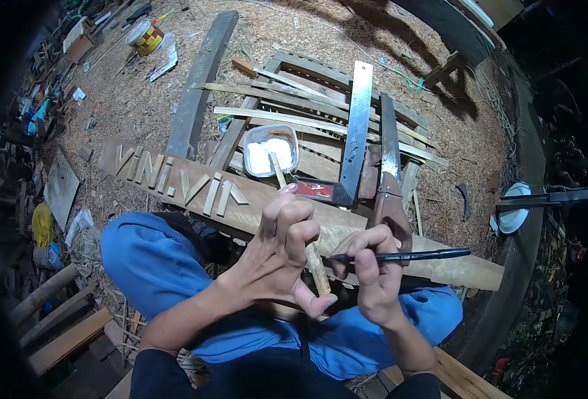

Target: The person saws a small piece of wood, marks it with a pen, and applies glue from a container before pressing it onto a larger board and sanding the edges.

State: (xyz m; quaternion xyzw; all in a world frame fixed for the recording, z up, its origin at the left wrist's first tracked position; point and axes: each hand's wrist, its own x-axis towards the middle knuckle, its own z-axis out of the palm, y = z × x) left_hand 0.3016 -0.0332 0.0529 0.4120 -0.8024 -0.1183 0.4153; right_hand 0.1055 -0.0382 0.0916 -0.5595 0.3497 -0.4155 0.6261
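Two hands are full: the left hand [277, 246] holds a thin wooden strip [316, 268] over the plank [453, 265], the right hand [377, 279] a pen [433, 255]. From here I judge the strip light, stiff, easily snapped; I'd pinch its edges near the lower end.

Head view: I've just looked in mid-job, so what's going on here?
A seated person steadies a thin wooden strip with the left hand and holds a black pen in the right hand, its tip close to the strip; whether it touches is hard to tell. In front lies a long board with small wooden pieces set out as letter shapes toward its left end. Beyond it are a tub of white material and a metal square.
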